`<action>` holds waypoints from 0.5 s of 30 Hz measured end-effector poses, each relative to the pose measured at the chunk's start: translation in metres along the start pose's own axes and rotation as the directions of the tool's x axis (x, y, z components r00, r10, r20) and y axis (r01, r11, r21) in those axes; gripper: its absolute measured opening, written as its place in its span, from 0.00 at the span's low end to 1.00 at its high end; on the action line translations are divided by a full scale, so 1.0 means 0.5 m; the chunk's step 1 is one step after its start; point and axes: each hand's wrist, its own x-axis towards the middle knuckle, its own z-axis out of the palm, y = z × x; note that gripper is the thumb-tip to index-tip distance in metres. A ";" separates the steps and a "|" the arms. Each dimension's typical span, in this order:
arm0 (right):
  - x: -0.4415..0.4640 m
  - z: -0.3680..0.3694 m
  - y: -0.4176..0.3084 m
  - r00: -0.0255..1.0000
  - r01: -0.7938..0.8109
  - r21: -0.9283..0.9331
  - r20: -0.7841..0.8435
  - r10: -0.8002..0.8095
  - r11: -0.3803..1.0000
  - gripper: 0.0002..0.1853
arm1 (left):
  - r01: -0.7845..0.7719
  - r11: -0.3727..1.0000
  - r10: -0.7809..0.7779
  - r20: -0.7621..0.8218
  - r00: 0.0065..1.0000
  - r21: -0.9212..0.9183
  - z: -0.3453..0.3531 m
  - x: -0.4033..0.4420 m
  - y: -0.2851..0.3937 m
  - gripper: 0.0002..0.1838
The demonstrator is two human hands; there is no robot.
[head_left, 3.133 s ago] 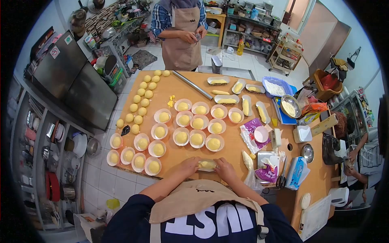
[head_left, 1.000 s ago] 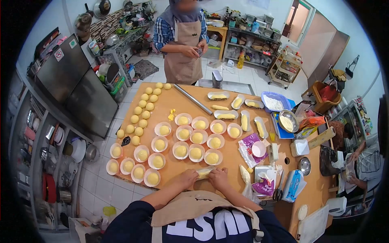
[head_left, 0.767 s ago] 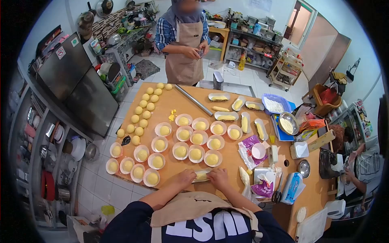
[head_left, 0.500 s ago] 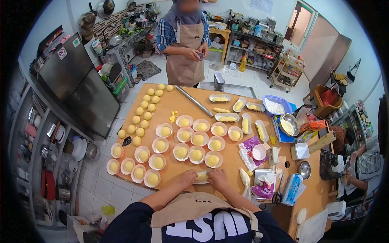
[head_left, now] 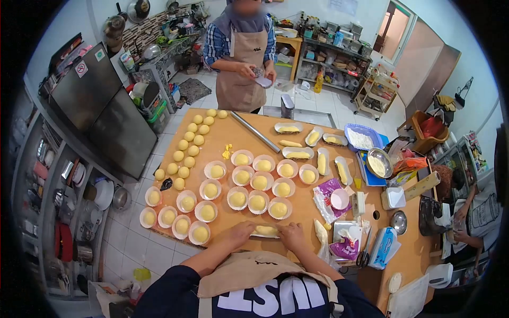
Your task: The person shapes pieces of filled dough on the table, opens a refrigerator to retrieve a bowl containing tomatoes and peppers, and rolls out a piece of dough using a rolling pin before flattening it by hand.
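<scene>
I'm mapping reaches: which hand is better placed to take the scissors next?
Probably the right hand: it is nearer the scissors, while the left hand is at the far end of the tray.

Nineteen cupped dough balls (head_left: 237, 199), sixteen loose dough balls (head_left: 189, 161) toward eleven o'clock, seven filled oblong cases (head_left: 298, 153), six toward one o'clock, and one metal rod (head_left: 254, 131) at twelve.

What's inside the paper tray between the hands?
A pale yellow dough piece shows in the paper tray. The left hand and right hand partly cover its ends; the dough hides the floor beneath.
</scene>
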 end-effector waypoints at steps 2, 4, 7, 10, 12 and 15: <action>-0.001 -0.017 -0.017 0.999 -0.038 0.018 0.019 0.038 0.999 0.19 | -0.051 0.996 0.052 -0.015 0.999 0.066 0.040 -0.011 -0.018 0.13; 0.003 -0.013 -0.016 1.000 0.004 0.003 0.006 -0.004 1.000 0.20 | 0.144 0.989 -0.141 0.101 0.985 -0.022 -0.044 0.015 0.058 0.14; 0.020 0.005 -0.020 0.998 0.011 -0.077 0.065 -0.006 0.997 0.18 | 0.301 0.953 -0.286 0.253 0.924 -0.023 -0.072 0.047 0.078 0.15; 0.022 0.017 -0.016 0.995 0.002 -0.093 0.096 0.007 0.996 0.15 | 0.289 0.954 -0.268 0.206 0.941 -0.077 -0.083 0.042 0.083 0.15; 0.019 0.013 -0.010 0.996 0.004 -0.089 0.085 0.004 0.996 0.13 | 0.278 0.956 -0.256 0.195 0.947 -0.091 -0.094 0.041 0.080 0.16; 0.004 0.001 -0.007 0.996 0.016 -0.102 0.087 -0.007 0.995 0.12 | 0.326 0.942 -0.291 0.299 0.909 -0.074 -0.088 0.041 0.068 0.18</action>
